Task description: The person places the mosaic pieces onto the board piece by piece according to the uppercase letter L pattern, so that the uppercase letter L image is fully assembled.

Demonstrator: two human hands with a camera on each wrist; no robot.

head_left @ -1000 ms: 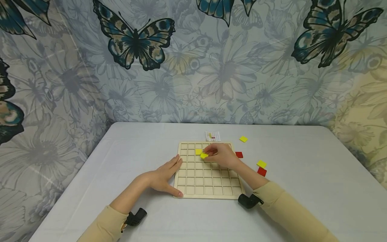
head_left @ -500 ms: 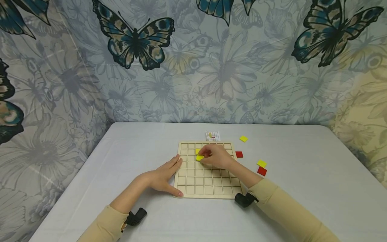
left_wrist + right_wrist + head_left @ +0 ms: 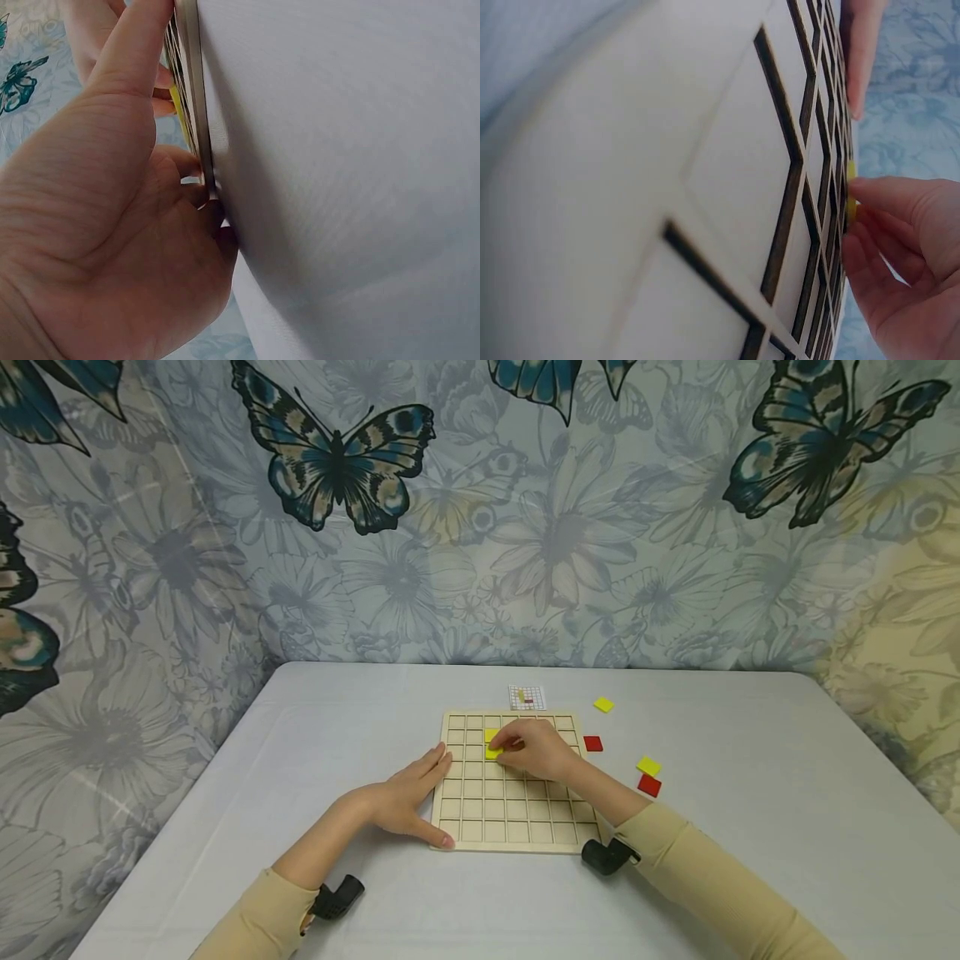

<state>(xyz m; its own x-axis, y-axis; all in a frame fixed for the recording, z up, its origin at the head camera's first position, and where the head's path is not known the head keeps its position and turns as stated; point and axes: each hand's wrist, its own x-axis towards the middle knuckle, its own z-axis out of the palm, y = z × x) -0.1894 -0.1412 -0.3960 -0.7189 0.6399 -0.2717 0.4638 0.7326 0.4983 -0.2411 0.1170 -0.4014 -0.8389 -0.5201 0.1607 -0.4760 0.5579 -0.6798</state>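
A wooden grid board [image 3: 487, 811] lies on the white table, its square cells marked off by raised strips. My left hand [image 3: 405, 797] rests along the board's left edge with fingers extended and thumb at the near corner. Over the upper left cells, my right hand [image 3: 542, 750] pinches a yellow square tile [image 3: 492, 754] down at the board's surface. Directly behind it a second yellow tile [image 3: 490, 735] sits in a cell, partly covered by the fingers. The right wrist view shows thumb and fingertips at the yellow tile's edge [image 3: 851, 196].
A small pattern card [image 3: 527, 697] lies behind the board. To the right are loose tiles: a yellow one [image 3: 603, 704] at the back, a red one [image 3: 593, 743] beside the board, and a yellow tile [image 3: 648, 766] touching another red tile [image 3: 650, 786].
My right hand has moved slightly left with the yellow tile and lowered it into place in front of the other yellow tile. The left hand has stayed still.
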